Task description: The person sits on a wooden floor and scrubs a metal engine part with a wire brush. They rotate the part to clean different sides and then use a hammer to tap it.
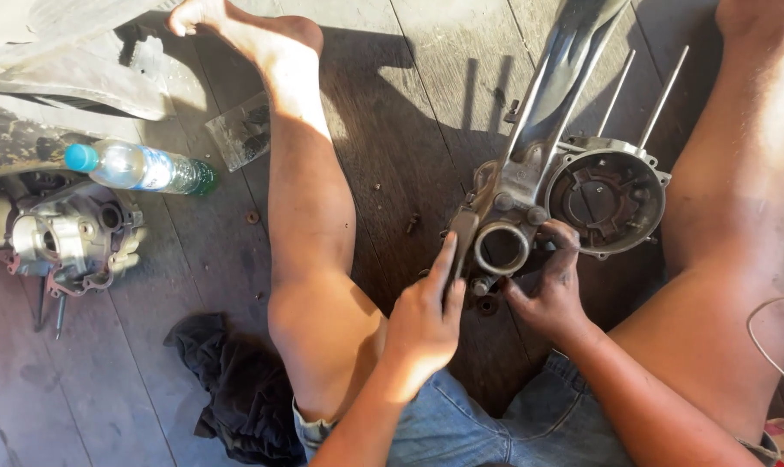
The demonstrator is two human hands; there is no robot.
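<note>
The engine crankcase (573, 186) lies flat on the wooden floor (409, 104) between the seated person's legs, its open bores facing up within reach. The left hand (426, 316) braces the case's near end, fingers extended along the casting. The right hand (547, 290) curls its grimy fingers over the rim beside the ring-shaped bore (502, 248).

We note a floor of dark, worn wooden planks (409, 112), grain running away from the camera. Strong low sunlight falls from the right and casts long, hard shadows across the boards. On the left we see a plastic water bottle (141, 169) lying on its side, a grey engine block (63, 238) below it, and a crumpled black rag (236, 389).
</note>
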